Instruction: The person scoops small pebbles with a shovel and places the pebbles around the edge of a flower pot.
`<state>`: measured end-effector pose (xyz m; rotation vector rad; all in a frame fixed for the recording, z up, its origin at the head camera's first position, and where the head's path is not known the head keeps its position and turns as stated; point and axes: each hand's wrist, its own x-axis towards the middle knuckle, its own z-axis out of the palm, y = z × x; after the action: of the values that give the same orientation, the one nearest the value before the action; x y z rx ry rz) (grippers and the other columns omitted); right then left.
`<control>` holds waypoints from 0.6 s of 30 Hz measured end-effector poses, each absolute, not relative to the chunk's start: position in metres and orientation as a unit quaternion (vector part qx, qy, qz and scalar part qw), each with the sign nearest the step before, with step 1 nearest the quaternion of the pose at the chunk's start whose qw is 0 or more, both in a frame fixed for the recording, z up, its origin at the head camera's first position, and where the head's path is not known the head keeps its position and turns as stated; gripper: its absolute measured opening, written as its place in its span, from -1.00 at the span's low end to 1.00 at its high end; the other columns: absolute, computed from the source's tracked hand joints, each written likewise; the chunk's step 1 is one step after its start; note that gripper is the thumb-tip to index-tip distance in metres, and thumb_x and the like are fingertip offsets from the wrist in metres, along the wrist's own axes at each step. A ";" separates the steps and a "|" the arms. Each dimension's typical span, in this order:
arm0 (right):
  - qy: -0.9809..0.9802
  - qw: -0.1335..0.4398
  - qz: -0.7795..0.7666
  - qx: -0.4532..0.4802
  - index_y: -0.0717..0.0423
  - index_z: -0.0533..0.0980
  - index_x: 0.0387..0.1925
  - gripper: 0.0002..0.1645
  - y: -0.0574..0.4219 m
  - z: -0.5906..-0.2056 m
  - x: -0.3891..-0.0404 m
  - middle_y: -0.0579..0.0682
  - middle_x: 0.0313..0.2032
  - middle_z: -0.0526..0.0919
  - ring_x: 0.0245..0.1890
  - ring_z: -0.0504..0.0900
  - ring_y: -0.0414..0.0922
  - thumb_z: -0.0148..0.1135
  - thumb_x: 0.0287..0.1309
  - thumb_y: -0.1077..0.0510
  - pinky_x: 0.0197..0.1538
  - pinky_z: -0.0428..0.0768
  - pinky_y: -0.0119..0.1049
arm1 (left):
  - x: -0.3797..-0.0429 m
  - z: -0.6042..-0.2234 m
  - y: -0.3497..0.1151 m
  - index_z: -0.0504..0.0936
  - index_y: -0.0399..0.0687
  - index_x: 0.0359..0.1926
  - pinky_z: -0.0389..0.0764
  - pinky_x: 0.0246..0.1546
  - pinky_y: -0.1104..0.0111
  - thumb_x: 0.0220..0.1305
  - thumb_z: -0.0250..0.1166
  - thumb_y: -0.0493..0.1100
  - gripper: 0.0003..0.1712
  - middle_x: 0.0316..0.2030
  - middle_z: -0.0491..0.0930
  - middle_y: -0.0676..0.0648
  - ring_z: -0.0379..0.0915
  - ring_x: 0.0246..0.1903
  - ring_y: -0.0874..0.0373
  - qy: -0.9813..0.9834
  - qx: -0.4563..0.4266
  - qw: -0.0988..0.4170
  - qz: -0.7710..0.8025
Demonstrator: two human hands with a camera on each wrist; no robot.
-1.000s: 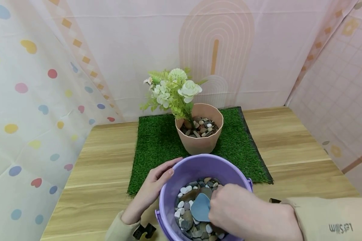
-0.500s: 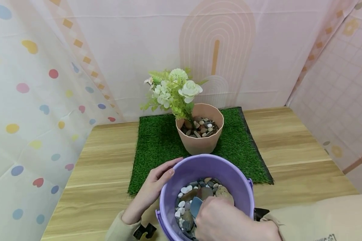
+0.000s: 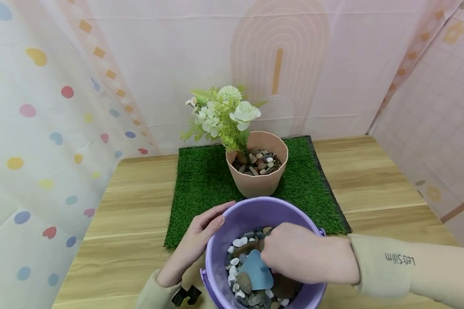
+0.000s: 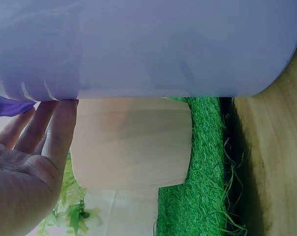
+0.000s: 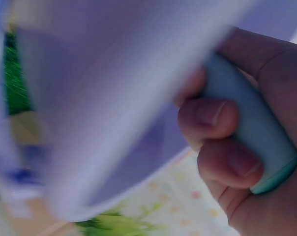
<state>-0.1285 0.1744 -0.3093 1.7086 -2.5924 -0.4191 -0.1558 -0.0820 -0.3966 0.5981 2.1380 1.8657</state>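
Observation:
A purple bucket (image 3: 305, 223) stands at the near middle, with pebbles (image 3: 232, 272) in white, grey and brown inside. My right hand (image 3: 294, 253) reaches into it and grips a small blue shovel. The shovel's blade (image 3: 257, 271) lies over the stones; its rounded handle (image 5: 252, 118) sits inside my curled fingers in the right wrist view. My left hand (image 3: 195, 236) rests against the bucket's left side at the rim. In the left wrist view, its straight fingers (image 4: 59, 130) touch the outer wall.
Just behind the bucket, a pinkish flowerpot (image 3: 257, 184) holds white flowers (image 3: 244, 113) and pebbles. It stands on a green turf mat (image 3: 201, 184) on the wooden table (image 3: 135, 201). Patterned cloths hang behind and at both sides.
My right hand has moved forward and to the right inside the bucket, and more of the shovel's blade shows. A big tan stone is now covered by the hand. My left hand stays put.

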 end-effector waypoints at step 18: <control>-0.802 -0.080 0.063 0.589 -0.26 0.62 -0.54 -0.72 0.215 -0.322 -0.161 -0.37 -0.60 0.60 -0.61 0.41 -0.49 0.42 0.31 -0.10 -0.48 0.31 -0.61 | -0.156 -0.396 -0.082 0.39 -0.23 0.53 0.74 0.10 0.40 0.69 -0.03 -0.15 -0.47 0.45 0.44 -0.38 0.62 0.19 0.45 0.725 0.205 0.124 0.646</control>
<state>-0.1605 0.2148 -0.3217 1.9518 -2.6556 0.2096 -0.1556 -0.0820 -0.3962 0.5969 2.1134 1.8839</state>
